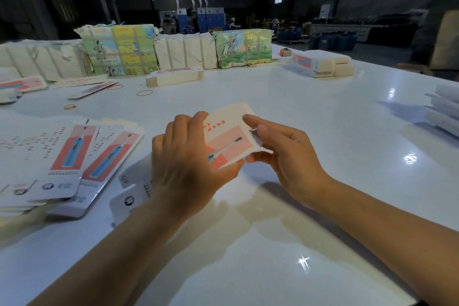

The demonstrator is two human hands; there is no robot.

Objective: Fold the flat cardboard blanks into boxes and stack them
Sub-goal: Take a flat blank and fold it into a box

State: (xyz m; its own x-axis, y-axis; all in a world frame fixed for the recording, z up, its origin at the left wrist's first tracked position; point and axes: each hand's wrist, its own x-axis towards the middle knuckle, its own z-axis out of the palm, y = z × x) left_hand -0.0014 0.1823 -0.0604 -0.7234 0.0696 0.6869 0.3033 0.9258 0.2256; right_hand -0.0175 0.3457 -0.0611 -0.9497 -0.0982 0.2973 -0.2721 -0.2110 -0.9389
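Both hands hold one cardboard blank [227,140] above the table [298,112]: left hand [183,156] wraps its side, right hand [280,149] pinches the far end flap. Thin printed card looks light, springy, easily creased; best held by edges near the scores. Flat blanks [67,156] lie fanned at left, too overlapped to count; two finished stacks [323,62] sit beyond.

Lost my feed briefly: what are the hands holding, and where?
One toothbrush-printed box blank: left hand grips its left side, right hand pinches its right edge.
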